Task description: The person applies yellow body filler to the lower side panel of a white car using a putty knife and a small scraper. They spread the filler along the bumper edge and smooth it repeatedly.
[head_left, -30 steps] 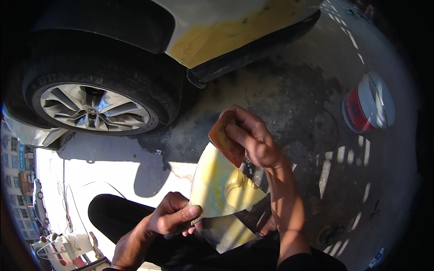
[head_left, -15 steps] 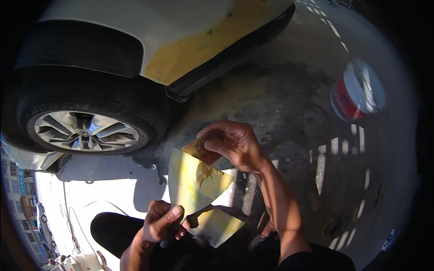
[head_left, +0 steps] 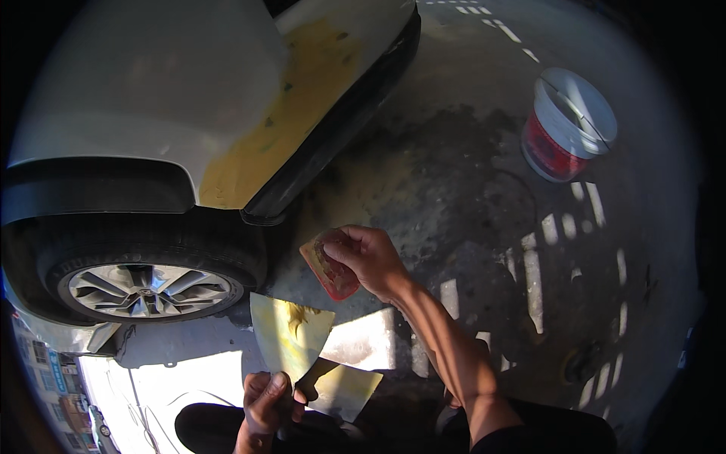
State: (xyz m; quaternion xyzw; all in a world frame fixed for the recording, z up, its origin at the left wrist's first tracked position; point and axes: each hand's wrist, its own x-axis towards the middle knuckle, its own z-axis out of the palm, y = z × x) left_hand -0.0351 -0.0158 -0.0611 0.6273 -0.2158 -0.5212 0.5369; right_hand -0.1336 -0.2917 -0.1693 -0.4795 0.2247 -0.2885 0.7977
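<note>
My left hand (head_left: 265,405) grips a wide, fan-shaped putty knife (head_left: 276,333) by its lower end. Pale yellow putty (head_left: 301,316) is heaped near the blade's far right edge. Above it and to the right, my right hand (head_left: 370,261) pinches a reddish-brown, flat spreader (head_left: 339,280) with dried smears on it. The spreader is apart from the knife. Below the knife lies a second yellow-smeared flat plate (head_left: 352,390), partly hidden by the left hand. Ahead, a yellow-brown filler patch (head_left: 246,168) covers the lower edge of a light car panel (head_left: 136,91).
To the left is a car wheel (head_left: 147,291) under a black arch trim (head_left: 98,185). A black sill (head_left: 340,113) runs along the panel's bottom. On the concrete floor at the right stands a red and white bucket (head_left: 556,144) with a handle.
My right hand has lifted the spreader off the knife's edge, leaving a gap between them. The view has swung toward the car panel, showing more of the filler patch.
</note>
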